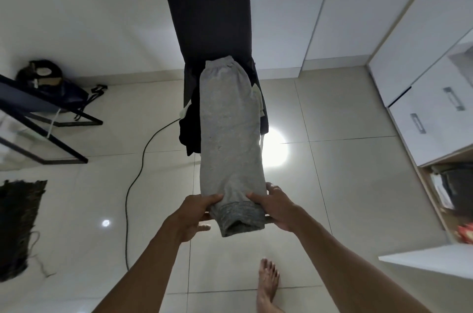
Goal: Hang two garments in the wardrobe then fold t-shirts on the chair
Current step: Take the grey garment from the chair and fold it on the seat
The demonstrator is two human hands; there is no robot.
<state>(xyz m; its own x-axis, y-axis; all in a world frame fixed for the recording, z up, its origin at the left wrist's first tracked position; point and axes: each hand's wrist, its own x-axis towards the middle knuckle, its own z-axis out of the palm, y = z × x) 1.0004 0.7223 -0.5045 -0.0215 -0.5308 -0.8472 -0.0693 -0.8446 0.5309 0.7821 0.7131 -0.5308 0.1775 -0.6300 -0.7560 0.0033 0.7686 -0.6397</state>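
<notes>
A long grey garment (pixel 230 131), folded lengthwise, lies stretched from the dark chair (pixel 204 10) toward me. My left hand (pixel 197 212) grips its near cuffed end from the left, thumb on top and fingers underneath. My right hand (pixel 277 206) holds the same end from the right, thumb on the cloth. Dark clothes (pixel 189 120) and a pale garment (pixel 259 100) lie on the chair seat under the grey one. The white wardrobe (pixel 419 51) stands at the right.
A black cable (pixel 133 179) runs across the tiled floor left of the chair. A black-framed glass table (pixel 38 120) and a bag (pixel 51 77) are at the left, a dark mat (pixel 18 225) at lower left. An open wardrobe compartment (pixel 450 197) shows at the right. My bare foot (pixel 267 282) is below.
</notes>
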